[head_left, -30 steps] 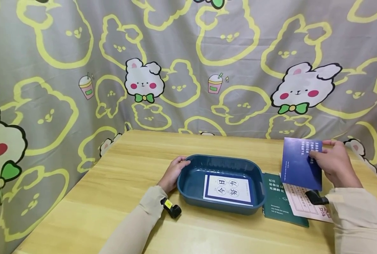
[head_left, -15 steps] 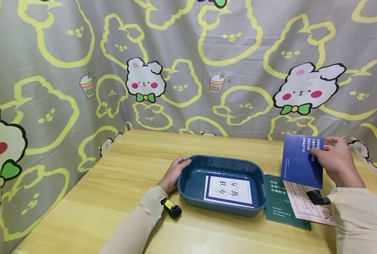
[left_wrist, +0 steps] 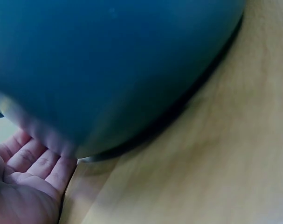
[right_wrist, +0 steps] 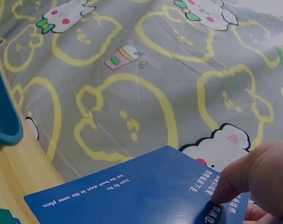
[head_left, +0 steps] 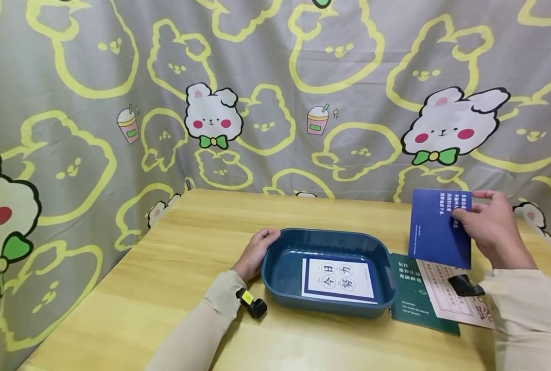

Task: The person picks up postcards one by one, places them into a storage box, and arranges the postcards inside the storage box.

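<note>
My right hand (head_left: pixel 495 226) pinches a blue printed card (head_left: pixel 435 229) by its right edge, thumb on the printed face. The card is raised and tilted over the right side of the table. Below it, a green card (head_left: pixel 410 296) and a pale pink card (head_left: pixel 447 296) lie overlapping, partly covered by the blue one in the head view. A dark teal plastic basin (head_left: pixel 282 278) stands to their left. Inside lies a white card (head_left: pixel 340 281) with a blue border. My left hand (head_left: pixel 255 256) grips the basin's left end, its fingers (left_wrist: pixel 43 165) against the outer wall.
The wooden table (head_left: pixel 164 273) runs back to a grey curtain (head_left: pixel 266 62) with cartoon rabbits, which also hangs along the left. A black wrist camera (head_left: pixel 252 304) sits by the left cuff, another black camera (head_left: pixel 464 286) by the right cuff.
The blue card has risen slightly in my right hand, showing more of the green and pink cards. My left hand keeps its grip on the basin, which sits slightly farther right in the view.
</note>
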The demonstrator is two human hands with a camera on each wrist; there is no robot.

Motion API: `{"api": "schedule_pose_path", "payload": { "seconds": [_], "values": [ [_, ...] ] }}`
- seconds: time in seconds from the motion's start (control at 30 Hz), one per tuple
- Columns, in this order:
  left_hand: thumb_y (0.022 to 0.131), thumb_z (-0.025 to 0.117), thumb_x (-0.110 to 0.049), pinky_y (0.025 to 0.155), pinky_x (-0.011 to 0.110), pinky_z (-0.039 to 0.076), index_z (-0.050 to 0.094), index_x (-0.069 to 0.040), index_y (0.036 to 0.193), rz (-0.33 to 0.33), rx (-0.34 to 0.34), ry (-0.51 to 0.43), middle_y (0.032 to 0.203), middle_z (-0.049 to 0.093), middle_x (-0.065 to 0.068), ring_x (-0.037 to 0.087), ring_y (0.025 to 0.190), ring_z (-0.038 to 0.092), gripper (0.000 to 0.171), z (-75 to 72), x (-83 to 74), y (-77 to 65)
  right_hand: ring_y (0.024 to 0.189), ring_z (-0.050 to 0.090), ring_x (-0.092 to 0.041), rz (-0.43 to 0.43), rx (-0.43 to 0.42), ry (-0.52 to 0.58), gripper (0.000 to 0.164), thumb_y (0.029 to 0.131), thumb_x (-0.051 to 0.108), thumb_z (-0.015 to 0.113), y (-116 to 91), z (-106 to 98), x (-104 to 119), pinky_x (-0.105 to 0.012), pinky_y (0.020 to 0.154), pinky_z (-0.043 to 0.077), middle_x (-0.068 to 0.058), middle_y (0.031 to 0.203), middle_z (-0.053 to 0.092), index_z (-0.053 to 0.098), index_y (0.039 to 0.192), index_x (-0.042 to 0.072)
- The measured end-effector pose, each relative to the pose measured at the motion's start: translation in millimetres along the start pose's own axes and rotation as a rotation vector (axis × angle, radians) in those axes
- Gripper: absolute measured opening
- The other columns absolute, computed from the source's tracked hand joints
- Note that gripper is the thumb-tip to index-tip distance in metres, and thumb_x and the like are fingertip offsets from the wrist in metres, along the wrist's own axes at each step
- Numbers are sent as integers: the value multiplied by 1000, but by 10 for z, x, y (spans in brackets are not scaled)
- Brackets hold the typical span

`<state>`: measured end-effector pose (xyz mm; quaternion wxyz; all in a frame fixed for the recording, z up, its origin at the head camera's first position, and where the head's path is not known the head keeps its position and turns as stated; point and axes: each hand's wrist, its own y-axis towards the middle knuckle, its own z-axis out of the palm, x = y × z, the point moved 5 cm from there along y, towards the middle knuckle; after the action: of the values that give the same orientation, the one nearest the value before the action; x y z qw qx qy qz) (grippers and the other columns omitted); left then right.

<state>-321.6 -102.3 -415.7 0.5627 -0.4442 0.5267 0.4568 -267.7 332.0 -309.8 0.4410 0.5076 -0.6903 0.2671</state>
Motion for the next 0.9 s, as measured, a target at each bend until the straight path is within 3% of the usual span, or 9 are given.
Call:
{"api": "schedule_pose_path", "payload": {
  "seconds": [0.27, 0.37, 0.5, 0.9],
  "values": [
    [100, 55, -24, 83, 29, 48, 56, 0, 109, -11, -19, 31, 109, 59, 11, 18, 95, 57, 26, 1, 16, 44, 116, 46, -41, -9, -7, -3, 66, 97, 15, 52, -10, 50, 110, -48, 92, 47, -33, 141, 37, 7, 143, -2],
    [99, 55, -25, 83, 29, 48, 56, 0, 109, -16, -18, 33, 108, 59, 11, 18, 95, 57, 27, -15, 25, 46, 109, 52, -35, -21, -12, 1, 65, 97, 14, 54, -18, 68, 139, -31, 78, 53, -32, 140, 39, 10, 142, -1],
    [99, 55, -24, 82, 29, 49, 56, 0, 108, -19, -16, 22, 106, 58, 10, 18, 94, 57, 25, -26, 9, 38, 100, 55, -27, -45, -20, 10, 62, 96, 13, 56, -25, 99, 181, -16, 61, 47, -29, 137, 42, 14, 139, 0],
    [99, 55, -21, 82, 27, 49, 55, -1, 106, -17, -19, 6, 106, 58, 10, 17, 94, 57, 21, -4, 0, 41, 81, 56, -8, -98, -38, 21, 54, 96, 11, 55, -96, 138, 291, -18, 60, 50, -19, 124, 48, 19, 136, 9]
  ]
}}
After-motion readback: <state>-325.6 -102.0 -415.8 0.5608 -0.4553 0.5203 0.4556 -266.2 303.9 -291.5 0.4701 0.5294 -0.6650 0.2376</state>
